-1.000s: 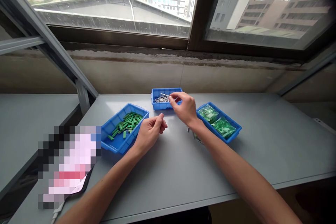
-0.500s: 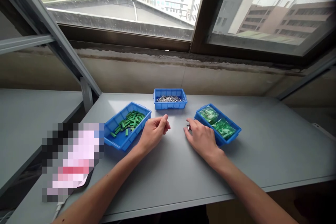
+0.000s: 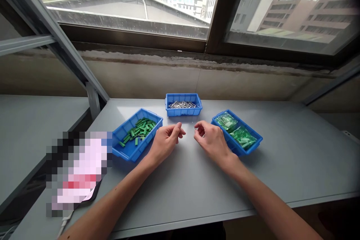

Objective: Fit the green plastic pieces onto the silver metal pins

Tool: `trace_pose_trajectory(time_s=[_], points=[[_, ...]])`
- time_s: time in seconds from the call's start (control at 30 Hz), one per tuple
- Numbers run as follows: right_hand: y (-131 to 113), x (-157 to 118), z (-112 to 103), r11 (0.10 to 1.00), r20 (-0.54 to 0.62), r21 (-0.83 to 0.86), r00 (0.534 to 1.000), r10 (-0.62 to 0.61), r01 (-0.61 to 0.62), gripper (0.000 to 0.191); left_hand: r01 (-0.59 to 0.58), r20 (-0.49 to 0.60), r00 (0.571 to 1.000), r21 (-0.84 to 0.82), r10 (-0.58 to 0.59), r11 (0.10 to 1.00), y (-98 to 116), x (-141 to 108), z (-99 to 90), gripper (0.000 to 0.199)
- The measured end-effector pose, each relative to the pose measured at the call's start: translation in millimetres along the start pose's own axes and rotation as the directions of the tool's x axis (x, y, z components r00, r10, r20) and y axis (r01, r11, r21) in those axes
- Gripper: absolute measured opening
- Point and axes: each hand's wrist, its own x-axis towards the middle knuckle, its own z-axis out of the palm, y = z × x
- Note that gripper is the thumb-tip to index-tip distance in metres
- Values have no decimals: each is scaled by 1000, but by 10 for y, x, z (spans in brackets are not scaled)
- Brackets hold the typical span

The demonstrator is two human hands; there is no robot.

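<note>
Mid-frame, my left hand (image 3: 165,141) curls closed, my right hand (image 3: 212,140) half-curled; I can't tell if either grips anything.

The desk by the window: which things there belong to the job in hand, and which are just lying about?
Probably in use:
left bin, green pieces
middle bin, metal pins
right bin, clear packets

Probably just lying about:
pixelated device
white cable

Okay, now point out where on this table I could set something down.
Bare table: the stretch nearest the person, between the forearms; also right of the right bin. Crowded: around the left hand and left bin, and where the right hand meets the right bin.
</note>
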Motion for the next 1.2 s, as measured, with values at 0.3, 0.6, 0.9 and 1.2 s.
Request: trace_pose_trajectory(time_s=[0.3,0.6,0.9,1.2], points=[[-49,-61,179,882,-90,465,995,-44,81,6,77,112,992,-100,-66,992,18,15,19,31],[27,-67,196,887,-131,371,961,-244,276,4,129,140,984,-153,-108,980,30,31,9,28],[131,-38,189,895,-91,310,947,-308,321,59,72,89,994,-108,-62,992,-6,69,-65,28],[151,-49,224,902,-77,283,945,-319,327,66,26,34,999,-74,-23,997,24,68,-80,28]])
